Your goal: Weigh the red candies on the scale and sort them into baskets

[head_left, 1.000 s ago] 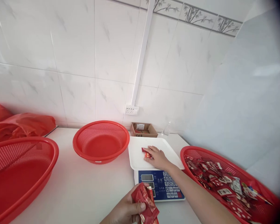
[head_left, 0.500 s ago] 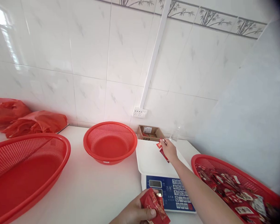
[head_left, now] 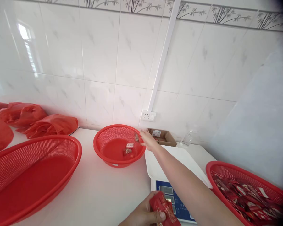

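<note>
My right hand (head_left: 148, 140) reaches over the right rim of a round red mesh basket (head_left: 108, 157). Small red packets (head_left: 129, 148) are blurred in the air just left of its fingers, over the basket's inside. Whether the fingers still grip a packet is unclear from the blur. My left hand (head_left: 143, 216) sits at the bottom edge and is closed on a bunch of red packets (head_left: 164, 209). Below my right forearm stands a white scale (head_left: 179, 163) with a blue keypad.
A large oval red basket (head_left: 25, 175) lies at the left. A red basket with several packets (head_left: 247, 194) sits at the right. Red plastic bags (head_left: 37, 122) lie by the tiled wall. A small cardboard box (head_left: 162, 136) and a clear bottle (head_left: 187, 138) stand behind the scale.
My right hand lifted packets off the scale's white tray and swung left to the round basket, where packets now fall from it. The view has shifted left. My left hand kept its bunch.
</note>
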A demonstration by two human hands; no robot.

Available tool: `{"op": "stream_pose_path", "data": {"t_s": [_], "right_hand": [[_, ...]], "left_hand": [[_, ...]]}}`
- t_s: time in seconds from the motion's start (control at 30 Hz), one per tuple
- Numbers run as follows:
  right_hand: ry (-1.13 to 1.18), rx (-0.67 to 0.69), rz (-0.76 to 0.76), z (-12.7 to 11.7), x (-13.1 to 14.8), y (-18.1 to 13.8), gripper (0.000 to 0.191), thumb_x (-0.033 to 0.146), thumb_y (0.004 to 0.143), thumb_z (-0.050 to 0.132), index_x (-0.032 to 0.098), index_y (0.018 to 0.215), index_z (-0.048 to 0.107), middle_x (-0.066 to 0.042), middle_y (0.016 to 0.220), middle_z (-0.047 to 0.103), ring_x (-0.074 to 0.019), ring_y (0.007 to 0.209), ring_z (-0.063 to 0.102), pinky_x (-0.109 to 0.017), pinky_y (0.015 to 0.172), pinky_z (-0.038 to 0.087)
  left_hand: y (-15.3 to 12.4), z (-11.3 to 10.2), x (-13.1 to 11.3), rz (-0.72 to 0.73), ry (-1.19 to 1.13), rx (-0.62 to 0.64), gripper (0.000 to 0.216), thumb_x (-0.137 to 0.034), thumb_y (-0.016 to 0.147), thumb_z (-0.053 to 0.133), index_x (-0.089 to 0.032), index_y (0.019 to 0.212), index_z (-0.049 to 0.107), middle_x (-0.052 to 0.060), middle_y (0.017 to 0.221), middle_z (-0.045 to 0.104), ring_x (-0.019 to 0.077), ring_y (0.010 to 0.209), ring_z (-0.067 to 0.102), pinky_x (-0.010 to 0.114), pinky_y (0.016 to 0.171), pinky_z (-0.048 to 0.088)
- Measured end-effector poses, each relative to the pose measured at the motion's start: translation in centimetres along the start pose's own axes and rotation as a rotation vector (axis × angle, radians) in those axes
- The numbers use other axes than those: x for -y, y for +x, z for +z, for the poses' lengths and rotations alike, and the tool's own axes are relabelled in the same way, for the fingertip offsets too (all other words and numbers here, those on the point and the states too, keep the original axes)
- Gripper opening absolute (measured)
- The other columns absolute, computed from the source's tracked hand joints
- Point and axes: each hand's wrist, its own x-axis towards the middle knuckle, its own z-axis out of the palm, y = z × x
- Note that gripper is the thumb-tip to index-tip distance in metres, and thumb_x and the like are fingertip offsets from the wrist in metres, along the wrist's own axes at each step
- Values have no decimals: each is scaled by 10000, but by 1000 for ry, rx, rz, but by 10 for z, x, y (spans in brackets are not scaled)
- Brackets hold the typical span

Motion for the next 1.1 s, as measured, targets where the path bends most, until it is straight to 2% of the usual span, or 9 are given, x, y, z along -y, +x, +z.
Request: {"op": "stream_pose_path", "data": {"t_s": [0.17,0.3,0.43,0.57,0.67,0.73,0.83,0.97,1.1], "right_hand": [[-192,167,-139,-22,-7,-63,391,474,823,481,208,1077,615,-63,1191,592,-187,1116,508,-332,982,340],[-478,598,-100,-61,-15,-130,361,433,796,531,231,1077,636,-39,1027,661,-195,909,595,-311,819,442],[-599,673,12,-87,-17,-171,269,274,729,593,252,990,652,1,866,670,-159,760,592,-251,669,439],[-481,559,109,-99,-26,-174,99,191,712,530,196,760,617,21,644,588,-120,596,536,-215,520,410],[-350,505,161,-107,-33,-165,47,212,711,527,187,725,564,38,572,538,-106,526,505,-217,483,407],[-288,440,165,-114,-36,-157,64,246,708,541,186,729,548,47,552,530,-98,495,497,-224,483,410],[-177,193,146,-125,-40,-142,131,300,686,573,185,737,538,46,561,540,-99,502,514,-243,516,443],[76,-129,116,-139,-56,-119,217,336,621,656,188,742,553,18,654,578,-112,601,564,-290,663,507],[205,-308,98,-147,-75,-107,245,337,572,707,199,711,559,-5,683,582,-145,643,592,-354,754,526]], "left_hand": [[7,5,1,178,59,1,487,-324,638,777,-155,1055,589,90,959,649,208,864,624,290,758,440],[11,9,4,269,81,-31,495,-350,662,755,-168,1088,579,83,925,667,210,830,633,297,744,439],[9,11,11,229,105,10,464,-333,655,762,-169,1053,589,42,837,655,170,757,615,276,714,425],[2,14,16,124,162,12,472,-315,650,769,-175,1058,577,20,840,635,135,711,585,248,677,411],[0,16,13,123,199,-12,524,-323,699,730,-191,1163,524,48,958,636,174,845,591,301,791,413],[-1,16,10,125,237,-36,448,-335,727,701,-186,1118,541,53,990,626,180,874,585,307,818,405],[-1,14,9,45,242,-112,389,-360,722,697,-198,1038,537,15,898,613,132,737,573,261,714,418],[-3,13,11,-80,211,-224,598,-340,691,704,-260,1212,423,-16,859,584,120,696,552,249,678,409],[-5,15,8,-103,279,-273,764,-220,696,638,-302,1357,263,-19,919,604,107,694,543,205,612,359]]}}
